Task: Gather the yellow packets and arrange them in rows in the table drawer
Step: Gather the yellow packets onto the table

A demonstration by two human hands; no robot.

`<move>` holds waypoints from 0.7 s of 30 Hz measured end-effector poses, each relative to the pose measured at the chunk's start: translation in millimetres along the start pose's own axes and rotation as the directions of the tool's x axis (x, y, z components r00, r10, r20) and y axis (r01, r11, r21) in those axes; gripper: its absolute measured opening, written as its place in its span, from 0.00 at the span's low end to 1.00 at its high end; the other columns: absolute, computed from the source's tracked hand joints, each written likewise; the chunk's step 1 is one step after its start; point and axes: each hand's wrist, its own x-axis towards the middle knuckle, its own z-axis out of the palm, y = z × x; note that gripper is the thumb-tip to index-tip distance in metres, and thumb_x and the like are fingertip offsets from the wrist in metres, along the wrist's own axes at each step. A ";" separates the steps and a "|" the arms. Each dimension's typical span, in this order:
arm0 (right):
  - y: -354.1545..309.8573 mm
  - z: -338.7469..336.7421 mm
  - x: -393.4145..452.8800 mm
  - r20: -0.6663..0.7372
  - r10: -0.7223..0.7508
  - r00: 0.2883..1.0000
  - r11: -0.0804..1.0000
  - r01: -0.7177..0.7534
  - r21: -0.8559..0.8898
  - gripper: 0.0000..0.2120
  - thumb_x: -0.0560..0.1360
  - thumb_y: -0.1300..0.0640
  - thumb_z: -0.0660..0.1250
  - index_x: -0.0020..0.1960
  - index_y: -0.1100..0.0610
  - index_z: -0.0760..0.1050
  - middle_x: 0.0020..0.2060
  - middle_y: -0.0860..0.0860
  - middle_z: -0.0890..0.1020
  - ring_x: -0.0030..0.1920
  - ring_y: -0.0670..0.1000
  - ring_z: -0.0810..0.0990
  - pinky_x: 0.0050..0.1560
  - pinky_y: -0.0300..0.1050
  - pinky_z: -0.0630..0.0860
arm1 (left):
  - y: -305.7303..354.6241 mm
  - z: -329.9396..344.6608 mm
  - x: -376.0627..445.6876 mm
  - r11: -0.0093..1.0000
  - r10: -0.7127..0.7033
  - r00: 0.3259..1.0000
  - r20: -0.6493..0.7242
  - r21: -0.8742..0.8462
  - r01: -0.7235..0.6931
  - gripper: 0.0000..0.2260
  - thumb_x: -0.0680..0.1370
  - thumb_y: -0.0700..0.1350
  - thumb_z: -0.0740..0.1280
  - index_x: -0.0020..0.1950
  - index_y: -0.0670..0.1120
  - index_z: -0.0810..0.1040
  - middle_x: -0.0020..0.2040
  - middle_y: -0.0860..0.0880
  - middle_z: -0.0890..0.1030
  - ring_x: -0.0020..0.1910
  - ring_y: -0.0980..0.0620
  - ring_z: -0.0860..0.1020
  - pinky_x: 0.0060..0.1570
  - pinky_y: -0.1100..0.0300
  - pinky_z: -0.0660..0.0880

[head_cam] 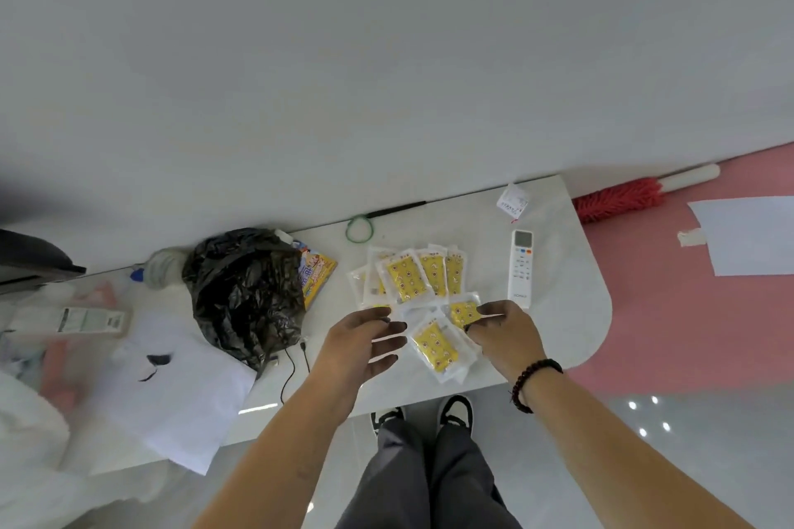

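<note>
On the white marble worktop [571,314], the right hand [505,333] pinches one flat yellow clear-edged plastic packet [464,312] (light, slippery, best taken by its sealed edge), the left hand [361,341] loose-fingered, holding nothing.

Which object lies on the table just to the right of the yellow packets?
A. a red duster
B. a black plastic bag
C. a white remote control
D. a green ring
C: the white remote control lies on the table beside the right edge of the yellow packets, which are fanned out.
</note>
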 end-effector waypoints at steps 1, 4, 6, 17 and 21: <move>8.3 5.1 10.7 0.003 0.012 1.000 0.999 -0.012 -0.031 0.14 0.71 0.61 0.70 0.54 0.57 0.72 0.47 0.53 0.82 0.45 0.52 0.78 0.48 0.45 0.76 | -3.6 0.4 10.9 1.000 -0.004 1.000 -0.008 0.005 0.004 0.09 0.80 0.38 0.61 0.58 0.43 0.78 0.46 0.45 0.86 0.46 0.46 0.84 0.48 0.54 0.78; 36.7 23.0 43.3 0.026 0.047 0.999 0.990 -0.043 -0.133 0.20 0.71 0.59 0.72 0.60 0.57 0.70 0.50 0.53 0.79 0.49 0.52 0.77 0.50 0.43 0.74 | -19.3 -1.0 43.3 0.999 -0.030 0.999 -0.032 0.015 0.031 0.09 0.80 0.38 0.61 0.57 0.43 0.78 0.45 0.45 0.86 0.47 0.46 0.84 0.51 0.52 0.78; 55.0 36.6 65.4 0.030 0.056 0.998 0.981 -0.050 -0.188 0.23 0.71 0.58 0.72 0.63 0.57 0.69 0.54 0.53 0.78 0.52 0.52 0.76 0.54 0.44 0.74 | -33.4 -2.1 63.8 0.998 -0.061 0.997 -0.051 0.016 0.062 0.09 0.80 0.37 0.61 0.57 0.42 0.78 0.46 0.44 0.86 0.48 0.45 0.84 0.50 0.53 0.79; 127.0 101.8 145.5 0.003 -0.198 0.980 0.639 0.131 -0.758 0.36 0.71 0.44 0.70 0.72 0.53 0.57 0.69 0.54 0.63 0.69 0.56 0.62 0.67 0.49 0.65 | -102.5 -7.9 153.3 0.985 -0.160 0.981 -0.113 0.049 0.167 0.09 0.80 0.37 0.60 0.56 0.43 0.78 0.44 0.45 0.86 0.48 0.45 0.84 0.50 0.53 0.80; 141.2 110.2 160.2 0.017 -0.273 0.962 0.588 0.181 -0.788 0.38 0.70 0.43 0.69 0.74 0.51 0.55 0.69 0.52 0.64 0.70 0.55 0.61 0.68 0.50 0.61 | -114.5 -9.2 172.2 0.977 -0.187 0.975 -0.122 0.078 0.197 0.09 0.80 0.37 0.60 0.56 0.43 0.78 0.45 0.45 0.86 0.48 0.45 0.84 0.51 0.53 0.80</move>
